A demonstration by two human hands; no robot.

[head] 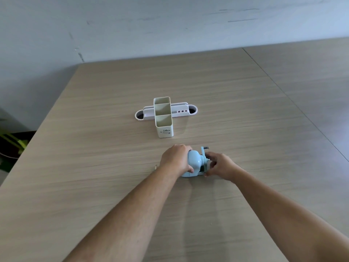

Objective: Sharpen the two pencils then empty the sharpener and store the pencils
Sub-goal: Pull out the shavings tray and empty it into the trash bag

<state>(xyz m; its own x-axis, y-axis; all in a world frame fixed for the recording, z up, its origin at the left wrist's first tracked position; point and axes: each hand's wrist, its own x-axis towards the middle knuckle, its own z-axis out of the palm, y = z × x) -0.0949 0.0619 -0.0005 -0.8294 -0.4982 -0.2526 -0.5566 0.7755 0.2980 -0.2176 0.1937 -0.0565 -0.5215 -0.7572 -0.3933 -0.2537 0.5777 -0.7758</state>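
Observation:
A light blue crank pencil sharpener (pixel 194 161) stands on the wooden table (pixel 94 148) in front of me. My left hand (pixel 176 158) is wrapped around its left side and holds it down. My right hand (pixel 220 165) is at its right end, fingers on the crank handle (pixel 204 152). A small pale pencil end (pixel 155 166) pokes out to the left of my left wrist; the rest of it is hidden. A cream pencil holder (pixel 164 118) with three open compartments stands farther back.
Behind the cream holder lies a long white oval tray (pixel 140 115) with small holes and a round hole at each end. The table's left edge drops to a floor with green items (pixel 17 142). A wall rises behind.

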